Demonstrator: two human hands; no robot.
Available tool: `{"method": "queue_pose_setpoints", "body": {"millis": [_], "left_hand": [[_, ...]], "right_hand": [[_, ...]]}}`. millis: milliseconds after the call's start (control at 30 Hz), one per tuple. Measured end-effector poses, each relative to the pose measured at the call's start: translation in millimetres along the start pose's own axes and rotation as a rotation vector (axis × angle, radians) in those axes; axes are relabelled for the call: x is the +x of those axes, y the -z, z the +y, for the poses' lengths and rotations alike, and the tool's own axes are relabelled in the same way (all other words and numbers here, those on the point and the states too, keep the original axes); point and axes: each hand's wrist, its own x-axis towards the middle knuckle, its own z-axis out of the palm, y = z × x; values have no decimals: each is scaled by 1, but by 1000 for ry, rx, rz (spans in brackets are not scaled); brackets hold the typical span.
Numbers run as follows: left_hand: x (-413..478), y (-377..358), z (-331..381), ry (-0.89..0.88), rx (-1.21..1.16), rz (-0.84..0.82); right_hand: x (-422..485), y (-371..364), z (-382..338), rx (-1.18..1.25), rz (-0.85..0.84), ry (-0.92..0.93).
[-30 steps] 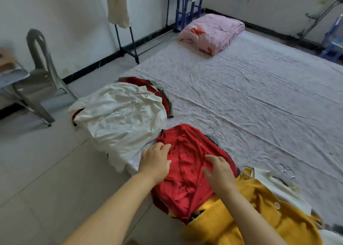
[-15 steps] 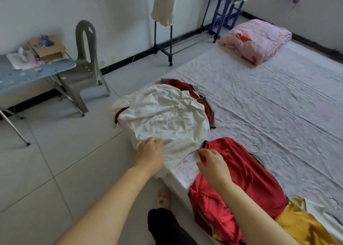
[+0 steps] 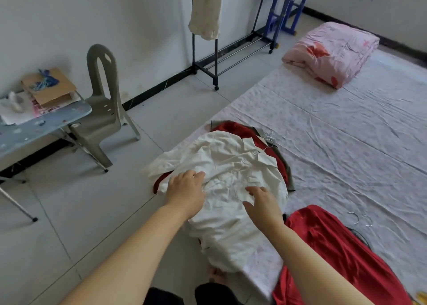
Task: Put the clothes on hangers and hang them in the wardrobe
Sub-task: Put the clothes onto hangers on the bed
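1. Hands are both lying open, fingers spread, on a crumpled white collared shirt (image 3: 231, 163): the left hand (image 3: 186, 189) is resting on its near-left part, and the right hand (image 3: 263, 203) is touching its near-right part.
2. This shirt is lying on the pale-sheeted bed (image 3: 346, 142) at its near-left edge, covering a dark red garment (image 3: 233, 129), just beside a shiny red garment (image 3: 335, 253).

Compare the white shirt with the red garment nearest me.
The white shirt has a collar and buttons; the red garment shows neither. The left hand and right hand rest on the white shirt; neither touches the red garment. Both lie crumpled at the edge of the bed.
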Motion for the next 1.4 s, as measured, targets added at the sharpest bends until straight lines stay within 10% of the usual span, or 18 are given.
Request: {"method": "queue_pose_setpoints", "body": {"millis": [700, 1400], "left_hand": [[224, 41, -61, -616, 127, -229], [374, -81, 23, -546, 69, -335]], "right_hand": [[104, -30, -82, 107, 280, -549], [357, -43, 125, 13, 26, -634]]}}
